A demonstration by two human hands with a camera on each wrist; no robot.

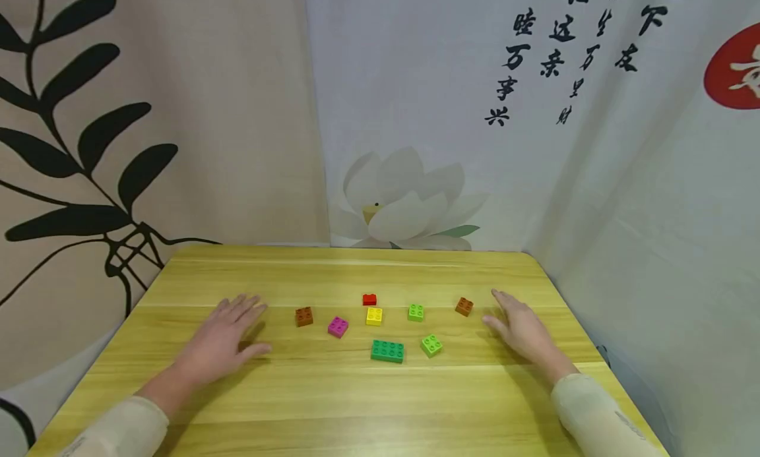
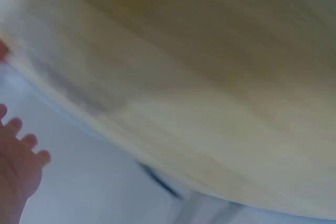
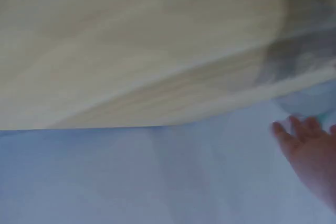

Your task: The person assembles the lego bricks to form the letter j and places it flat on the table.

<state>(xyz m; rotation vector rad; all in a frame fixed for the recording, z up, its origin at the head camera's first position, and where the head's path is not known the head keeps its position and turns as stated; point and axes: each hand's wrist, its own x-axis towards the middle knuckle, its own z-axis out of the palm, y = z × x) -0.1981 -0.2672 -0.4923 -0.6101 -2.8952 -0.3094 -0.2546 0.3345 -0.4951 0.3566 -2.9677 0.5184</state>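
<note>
Several toy building bricks lie spread on the wooden table in the head view. My left hand (image 1: pixel 221 341), fingers spread and holding nothing, is to their left, nearest the left brown brick (image 1: pixel 304 316). On the other side my right hand (image 1: pixel 524 330) is held out with nothing in it, close to the right brown brick (image 1: pixel 464 306). Between the hands are a magenta brick (image 1: pixel 338 327), a red brick (image 1: pixel 369 300), a yellow brick (image 1: pixel 374 316), two light green bricks (image 1: pixel 431 345) and a longer dark green brick (image 1: pixel 387 351). Both wrist views are blurred and show no bricks.
The wooden table (image 1: pixel 285 404) has its far edge against hanging cloth (image 1: pixel 237 114) printed with dark leaves, a lotus and writing. Table edges slope away at left and right. A blurred table edge also crosses both wrist views.
</note>
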